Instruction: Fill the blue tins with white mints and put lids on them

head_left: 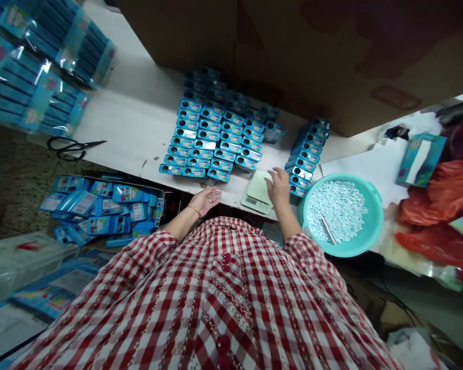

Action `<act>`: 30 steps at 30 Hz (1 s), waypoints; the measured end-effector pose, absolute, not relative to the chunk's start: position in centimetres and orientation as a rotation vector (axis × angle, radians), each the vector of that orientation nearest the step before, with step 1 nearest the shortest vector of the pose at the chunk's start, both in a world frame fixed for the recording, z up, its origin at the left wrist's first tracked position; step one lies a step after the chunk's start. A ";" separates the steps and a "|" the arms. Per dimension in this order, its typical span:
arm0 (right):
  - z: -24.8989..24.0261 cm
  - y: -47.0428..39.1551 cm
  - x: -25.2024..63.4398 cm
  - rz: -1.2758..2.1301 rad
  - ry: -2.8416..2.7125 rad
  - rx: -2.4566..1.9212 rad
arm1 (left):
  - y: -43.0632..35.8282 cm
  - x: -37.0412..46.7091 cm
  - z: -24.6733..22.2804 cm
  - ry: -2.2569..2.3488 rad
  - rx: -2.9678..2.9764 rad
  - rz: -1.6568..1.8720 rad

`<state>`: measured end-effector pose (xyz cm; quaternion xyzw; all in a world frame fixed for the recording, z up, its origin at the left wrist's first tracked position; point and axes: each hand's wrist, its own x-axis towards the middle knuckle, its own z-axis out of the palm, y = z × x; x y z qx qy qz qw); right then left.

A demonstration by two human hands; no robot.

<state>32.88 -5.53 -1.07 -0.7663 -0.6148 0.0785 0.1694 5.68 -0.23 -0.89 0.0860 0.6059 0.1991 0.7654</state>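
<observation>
While blue containers (304, 163) stand between scale (257, 187) and basin (375, 216), the left hand (206, 201) and right hand (280, 188) each have an unclosed grip.

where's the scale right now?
Head view, right of centre: the scale is on the white table, by the right hand, left of the green basin.

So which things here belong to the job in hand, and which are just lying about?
Likely in the job:
scale, by the right hand
rows of small blue containers
turquoise basin
pale pellets
silver tool, lying on the pellets

Probably just lying about:
scissors
red plastic bag
</observation>
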 end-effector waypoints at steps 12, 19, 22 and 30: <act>-1.1 -14.2 39.2 -0.144 -2.001 -2.433 | -0.3 8.9 -0.7 1.266 0.273 0.360; -0.8 -15.3 37.0 0.036 -1.944 -2.505 | -1.2 9.3 -1.5 1.275 0.342 0.241; -0.3 -15.5 36.6 0.097 -1.859 -2.491 | -1.4 10.8 -2.3 1.283 0.446 0.204; 2.6 -15.4 31.8 0.109 -1.871 -2.373 | -1.5 15.7 -4.1 1.225 0.687 0.153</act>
